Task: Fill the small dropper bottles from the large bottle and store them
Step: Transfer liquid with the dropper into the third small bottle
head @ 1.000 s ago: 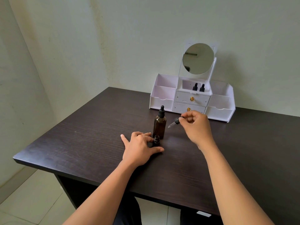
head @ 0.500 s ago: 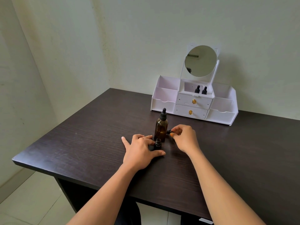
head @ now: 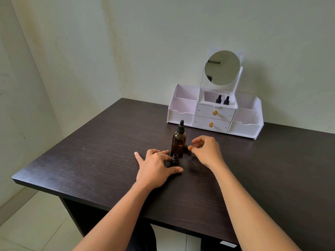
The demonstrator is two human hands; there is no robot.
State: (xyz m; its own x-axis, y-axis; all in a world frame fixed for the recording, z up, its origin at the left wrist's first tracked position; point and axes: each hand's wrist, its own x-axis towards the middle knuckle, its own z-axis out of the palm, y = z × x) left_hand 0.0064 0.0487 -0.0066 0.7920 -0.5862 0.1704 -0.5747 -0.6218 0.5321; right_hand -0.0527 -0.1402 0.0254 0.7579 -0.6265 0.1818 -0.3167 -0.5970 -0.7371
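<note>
my right hand (head: 206,151) is coming down. a second ago it was holding the small dropper (head: 186,147) tilted in the air beside the neck of the big bottle (head: 178,142). now it is pinching it low, just right of that bottle's base, thumb and forefinger pressing on the cap, the other fingers curling loosely above. whether the dropper is touching the table (head: 90,160) i cannot tell. my left hand (head: 155,165) is staying put, thumb and forefinger holding the small bottle (head: 175,159), which is standing open and upright just in front of the big bottle. the big bottle is wearing its own cap. i am judging that i am parking the dropper to free this hand for drawing liquid, with filling not yet begun. two capped bottles (head: 218,99) are waiting in the organizer (head: 181,115), in its top middle compartment.
</note>
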